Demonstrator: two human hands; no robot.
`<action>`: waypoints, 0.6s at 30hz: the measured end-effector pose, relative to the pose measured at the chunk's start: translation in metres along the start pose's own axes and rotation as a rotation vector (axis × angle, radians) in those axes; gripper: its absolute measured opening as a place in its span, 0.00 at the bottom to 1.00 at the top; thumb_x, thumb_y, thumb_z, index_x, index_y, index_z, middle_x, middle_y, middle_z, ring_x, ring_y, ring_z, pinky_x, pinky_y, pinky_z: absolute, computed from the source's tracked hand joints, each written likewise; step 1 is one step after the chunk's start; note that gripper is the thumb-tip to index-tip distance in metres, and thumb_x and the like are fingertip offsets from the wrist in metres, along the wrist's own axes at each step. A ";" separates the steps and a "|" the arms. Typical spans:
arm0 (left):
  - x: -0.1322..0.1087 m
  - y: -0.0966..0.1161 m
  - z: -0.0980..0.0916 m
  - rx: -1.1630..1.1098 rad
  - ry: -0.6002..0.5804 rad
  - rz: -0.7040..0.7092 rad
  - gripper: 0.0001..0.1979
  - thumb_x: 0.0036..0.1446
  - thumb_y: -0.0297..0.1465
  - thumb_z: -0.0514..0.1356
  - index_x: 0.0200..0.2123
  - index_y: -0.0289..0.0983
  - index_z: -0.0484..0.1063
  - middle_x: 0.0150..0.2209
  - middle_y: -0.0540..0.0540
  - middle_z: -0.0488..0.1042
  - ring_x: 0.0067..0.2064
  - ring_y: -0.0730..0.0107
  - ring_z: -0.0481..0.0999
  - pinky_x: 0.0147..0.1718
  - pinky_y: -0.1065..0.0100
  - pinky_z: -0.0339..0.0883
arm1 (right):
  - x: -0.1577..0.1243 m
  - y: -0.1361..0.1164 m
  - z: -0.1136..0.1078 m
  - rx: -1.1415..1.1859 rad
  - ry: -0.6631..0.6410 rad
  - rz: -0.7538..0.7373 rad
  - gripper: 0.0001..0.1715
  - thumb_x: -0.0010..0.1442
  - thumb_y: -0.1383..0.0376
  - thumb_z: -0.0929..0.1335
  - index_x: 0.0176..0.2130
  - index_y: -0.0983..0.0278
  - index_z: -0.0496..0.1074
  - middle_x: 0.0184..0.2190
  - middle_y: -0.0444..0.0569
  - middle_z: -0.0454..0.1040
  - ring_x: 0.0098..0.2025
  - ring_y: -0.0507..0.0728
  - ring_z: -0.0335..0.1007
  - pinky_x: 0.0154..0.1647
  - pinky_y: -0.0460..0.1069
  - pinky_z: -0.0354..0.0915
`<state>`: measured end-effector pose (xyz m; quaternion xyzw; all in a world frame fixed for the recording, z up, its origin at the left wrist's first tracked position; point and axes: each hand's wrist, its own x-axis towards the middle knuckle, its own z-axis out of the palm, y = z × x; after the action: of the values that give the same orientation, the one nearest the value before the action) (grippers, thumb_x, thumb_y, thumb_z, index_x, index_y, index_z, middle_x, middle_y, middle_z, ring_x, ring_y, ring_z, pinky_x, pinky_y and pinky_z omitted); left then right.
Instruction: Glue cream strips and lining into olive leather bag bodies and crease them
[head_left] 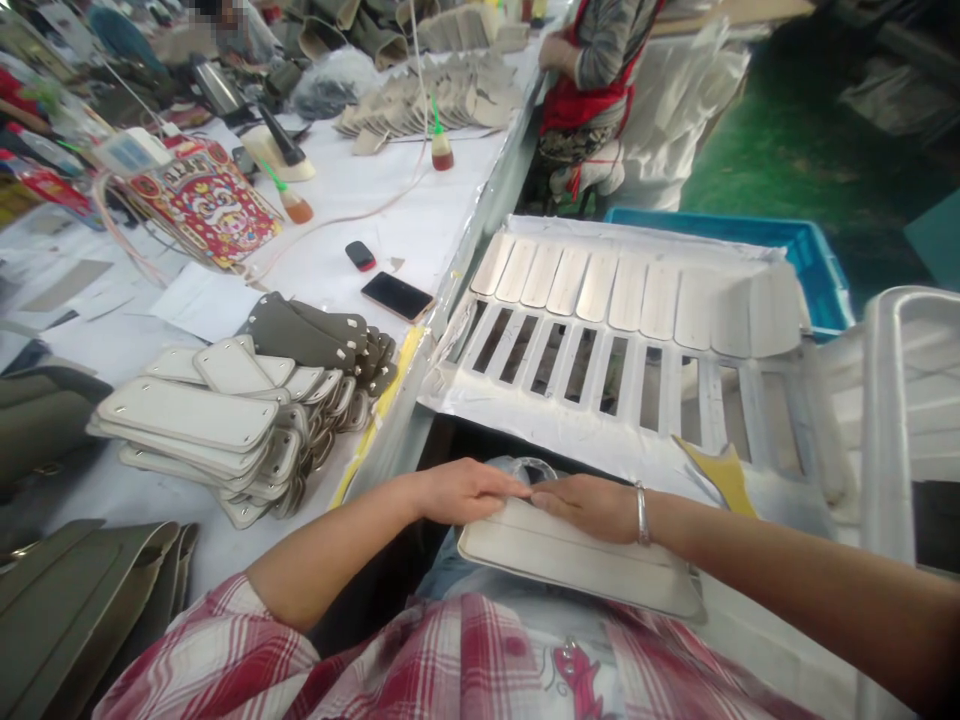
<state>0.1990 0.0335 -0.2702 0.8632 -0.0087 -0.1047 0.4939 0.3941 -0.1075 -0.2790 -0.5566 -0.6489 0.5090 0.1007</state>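
Note:
A flat cream panel (581,560) with rounded corners and a line along it lies tilted over my lap. At its far edge, my left hand (466,490) grips it near the left corner. My right hand (589,505), a silver bracelet on the wrist, presses on the same edge, and the fingertips of both hands meet there. What lies under the fingers is hidden. Just beyond is a white slotted rack (525,375) bearing a row of cream panels (592,285). To the left, a stack of white panels (191,420) with small metal studs leans beside olive-grey pieces (307,335).
A phone (397,296) and a small black-and-red object (360,256) lie on the white table (390,215). Glue bottles (441,150) and a red patterned bag (214,205) stand farther back. A blue crate (817,260) is behind the rack. A person in a red apron (577,100) sits beyond.

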 end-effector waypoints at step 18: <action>-0.021 0.014 0.005 0.437 0.107 0.018 0.17 0.60 0.27 0.50 0.51 0.33 0.68 0.52 0.42 0.70 0.55 0.70 0.68 0.54 0.68 0.62 | 0.043 -0.004 -0.004 0.128 -0.168 -0.148 0.38 0.63 0.46 0.51 0.57 0.69 0.63 0.55 0.56 0.65 0.57 0.62 0.59 0.61 0.55 0.52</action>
<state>0.1791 0.0244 -0.2573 0.9538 -0.0126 -0.0502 0.2959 0.3786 -0.0693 -0.2925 -0.4547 -0.6606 0.5854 0.1186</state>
